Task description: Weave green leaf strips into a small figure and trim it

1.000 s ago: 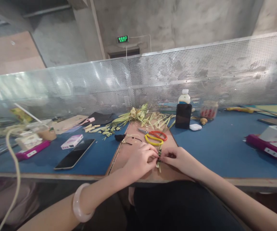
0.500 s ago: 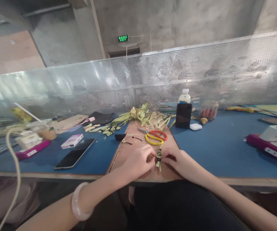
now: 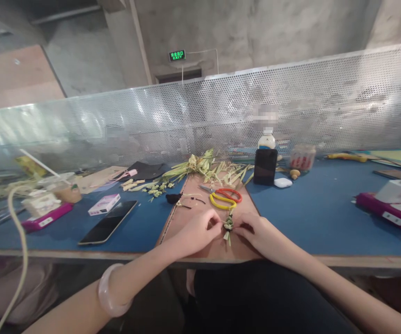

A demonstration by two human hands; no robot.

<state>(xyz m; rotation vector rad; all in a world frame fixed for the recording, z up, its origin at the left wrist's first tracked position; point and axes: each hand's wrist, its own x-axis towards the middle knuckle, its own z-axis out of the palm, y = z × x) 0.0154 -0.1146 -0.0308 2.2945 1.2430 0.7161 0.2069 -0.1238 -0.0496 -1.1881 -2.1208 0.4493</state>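
"How's the light?"

"Moderate and soft. Bright glints and a pale haze wash the perforated screen, and the exit sign glows green."

"Shadows?"

"The area below the bench is dark."

"Sharpness?"

"Soft overall; the far left looks smeared, the sides look stretched, and a pixelated patch sits above the bottle."

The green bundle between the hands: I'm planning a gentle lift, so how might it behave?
The green bundle is probably light, being seemingly thin leaf strips. Its splayed lower ends may flop, while the denser upper part should be stiffer.
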